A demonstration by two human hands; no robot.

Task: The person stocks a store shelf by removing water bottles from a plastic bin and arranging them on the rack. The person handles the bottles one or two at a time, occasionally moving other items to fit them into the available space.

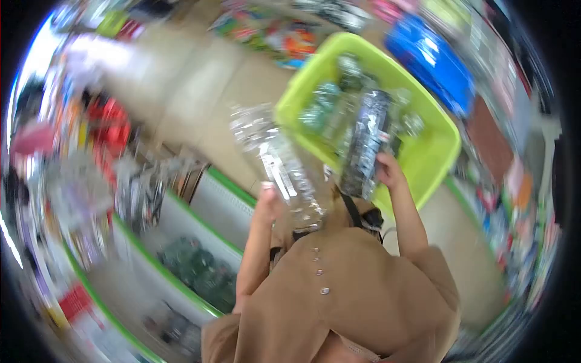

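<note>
My left hand (266, 201) is closed on the edge of a long, clear plastic-wrapped pack (275, 166), tilted in front of my body and left of the tub. What the wrap contains is blurred. My right hand (390, 171) grips a dark, shiny plastic-wrapped pack (366, 136), which reaches over the near side of a lime-green plastic tub (439, 172). Inside the tub lie clear wrapped items (351, 72) and a greenish-blue wrapped item (321, 106). The dark pack hides part of the tub's contents.
White shelves with green edges (233, 192) stand at my left, with dark green glassy items (200, 269) on one. Beyond the tub is a blue plastic-covered item (430, 57). Colourful packages (272, 33) lie at the far side of the tiled floor (200, 78).
</note>
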